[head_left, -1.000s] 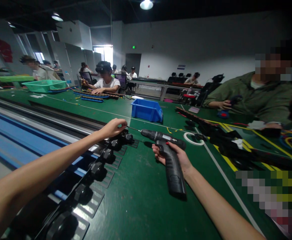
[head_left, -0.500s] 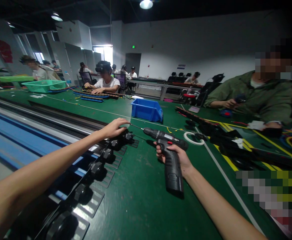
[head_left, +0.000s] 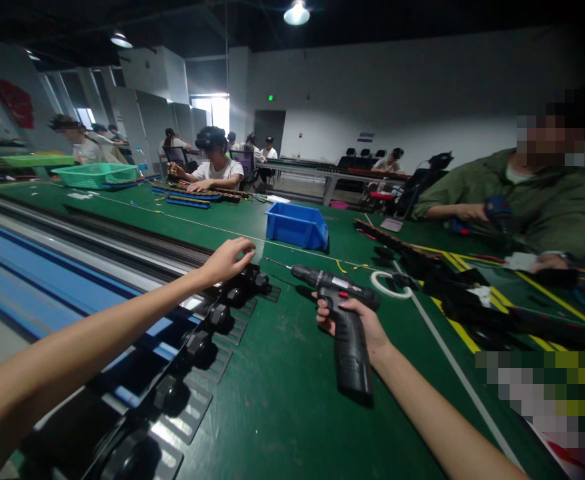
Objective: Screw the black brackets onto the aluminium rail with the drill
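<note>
My right hand (head_left: 355,320) grips a black cordless drill (head_left: 347,327) by its handle, index finger near the trigger. Its long thin bit (head_left: 277,263) points left, toward the row of black fittings. My left hand (head_left: 228,260) is over the far end of that row, fingers loosely bent and a gap between thumb and forefinger; I make out nothing in it. Black hex-shaped fittings (head_left: 199,348) line the ends of the long blue and silver profiles (head_left: 72,280). Slotted flat plates (head_left: 185,410) stick out beside them over the green table (head_left: 272,400).
A blue bin (head_left: 297,227) stands ahead, with a white ring (head_left: 391,285) to the right. Black strips and wires (head_left: 452,287) lie farther right. A co-worker in a green sleeve (head_left: 452,187) holds another drill (head_left: 497,212). A green basket (head_left: 97,175) is at the far left.
My left fingers have drawn back from the bit's tip and bent more. The drill stays in my right hand. The co-worker's drill has been raised.
</note>
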Demonstrator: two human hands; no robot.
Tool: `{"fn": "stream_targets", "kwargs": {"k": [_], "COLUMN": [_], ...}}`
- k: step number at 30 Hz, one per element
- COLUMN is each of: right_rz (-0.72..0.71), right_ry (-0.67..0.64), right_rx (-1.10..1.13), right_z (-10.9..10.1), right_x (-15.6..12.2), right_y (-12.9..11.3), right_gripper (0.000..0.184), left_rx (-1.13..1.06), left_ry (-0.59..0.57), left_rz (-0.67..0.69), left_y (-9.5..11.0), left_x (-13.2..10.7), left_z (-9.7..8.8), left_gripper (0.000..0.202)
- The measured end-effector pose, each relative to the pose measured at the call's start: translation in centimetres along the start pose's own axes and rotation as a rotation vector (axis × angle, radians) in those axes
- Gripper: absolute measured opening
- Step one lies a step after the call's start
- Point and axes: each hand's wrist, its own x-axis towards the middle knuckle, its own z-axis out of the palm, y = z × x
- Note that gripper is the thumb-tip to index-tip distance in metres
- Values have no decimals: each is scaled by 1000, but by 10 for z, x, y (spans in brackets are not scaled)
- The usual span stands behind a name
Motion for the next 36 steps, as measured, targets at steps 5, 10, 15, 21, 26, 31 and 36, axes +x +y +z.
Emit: {"fn": "stream_targets", "kwargs": {"k": [5,10,15,21,26,31,36], "right_rz": [5,8,9,1,16,21,41], "right_ry": [39,95,127,145,190,182,177], "right_rx": [-26,-61,-97,-121,-128,-140,-138], "right_z": [0,-4,-2,4,3,2,-3], "right_x": [-8,-11,-11,-10,-8,-5,-2], "right_y": [-5,-9,-10,-13,-13,-13,-11], "right_gripper": [44,40,38,41,43,44,46], "left_rx": [69,261,372,386,369,359,347], "left_ry": [-189,-237,-268,-307,-341,-357,-361], "left_rz": [-90,-177,-165,-173,-199,-211,-219], "left_y": [19,33,38,40,41,42,42], "left_x": [-18,-29,-29,-27,-23,-21,-19], "left_z": [-5,6,13,13,11,10,9], "left_gripper": [44,42,36,33,32,30,30]}}
